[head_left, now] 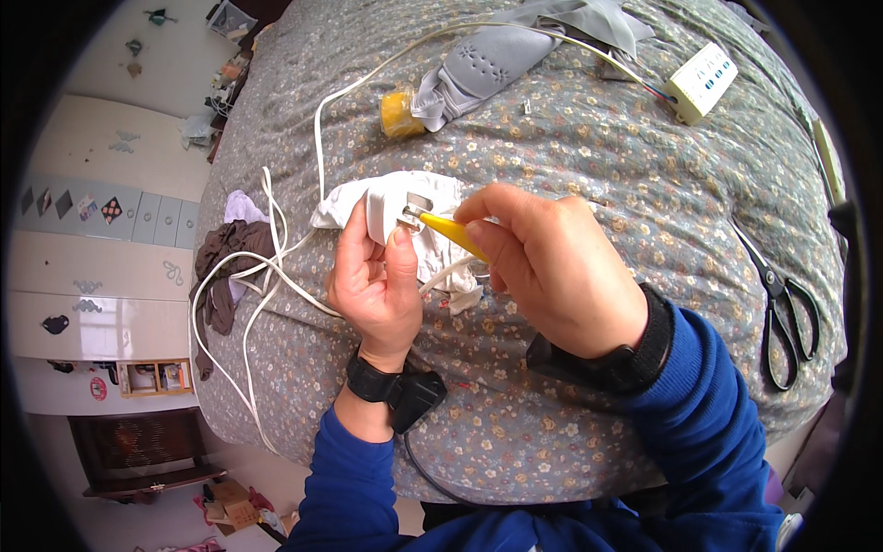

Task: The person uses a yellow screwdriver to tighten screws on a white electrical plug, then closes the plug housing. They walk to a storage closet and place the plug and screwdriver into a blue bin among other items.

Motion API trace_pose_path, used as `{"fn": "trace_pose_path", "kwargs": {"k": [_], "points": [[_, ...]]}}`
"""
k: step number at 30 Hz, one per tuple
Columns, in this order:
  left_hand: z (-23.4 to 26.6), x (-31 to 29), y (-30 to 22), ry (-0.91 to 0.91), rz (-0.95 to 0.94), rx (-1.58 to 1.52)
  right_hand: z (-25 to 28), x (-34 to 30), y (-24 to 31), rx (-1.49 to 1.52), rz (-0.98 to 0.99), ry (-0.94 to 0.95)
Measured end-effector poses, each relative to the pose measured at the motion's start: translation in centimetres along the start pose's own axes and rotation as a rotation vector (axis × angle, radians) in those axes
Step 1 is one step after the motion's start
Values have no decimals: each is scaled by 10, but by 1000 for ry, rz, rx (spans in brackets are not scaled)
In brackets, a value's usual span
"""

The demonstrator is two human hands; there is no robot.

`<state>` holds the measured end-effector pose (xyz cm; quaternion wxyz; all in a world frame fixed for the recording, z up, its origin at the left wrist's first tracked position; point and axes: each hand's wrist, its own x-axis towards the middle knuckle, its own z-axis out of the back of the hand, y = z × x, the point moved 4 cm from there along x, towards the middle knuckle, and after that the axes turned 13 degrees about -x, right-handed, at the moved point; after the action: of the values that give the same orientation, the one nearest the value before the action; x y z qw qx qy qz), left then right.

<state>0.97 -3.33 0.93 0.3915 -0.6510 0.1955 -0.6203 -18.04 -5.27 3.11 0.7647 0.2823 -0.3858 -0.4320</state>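
In the head view, my left hand (377, 285) is closed, thumb against fingers, around a pale plastic fitting (377, 216) over a crumpled white cloth (443, 190) on the bed (589, 442). My right hand (561, 262) pinches a yellow-handled tool (457, 236), its metal tip at the fitting's bright metal parts (418, 201); I can't tell exactly how they engage. I'd judge it best to brace the fitting firmly, keep my left thumb clear of the tip's path, and press gently in line, since smooth plastic and metal could let it skid. The slim white cable (319, 138) loops stiffly across the soft, flower-printed cover; slack in it should stop it tugging. Beyond lie a boxy white socket block (704, 83) and a perforated grey fabric piece (497, 69); black-handled scissors (782, 317) lie to the right.
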Motion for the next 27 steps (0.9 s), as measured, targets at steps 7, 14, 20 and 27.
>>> {"fn": "trace_pose_path", "kwargs": {"k": [7, 14, 20, 27], "points": [[-1, 0, 0, -13, 53, -41, 3, -1, 8, -51, 117, -135], [-2, 0, 1, -6, 43, -15, 3, -5, 11, -187, 132, -148], [-1, 0, -1, 2, 3, 27, -2, -7, 11, -300, 145, -140], [-2, 1, -4, 31, -33, 29, -4, -2, -4, 393, -271, 349]]}}
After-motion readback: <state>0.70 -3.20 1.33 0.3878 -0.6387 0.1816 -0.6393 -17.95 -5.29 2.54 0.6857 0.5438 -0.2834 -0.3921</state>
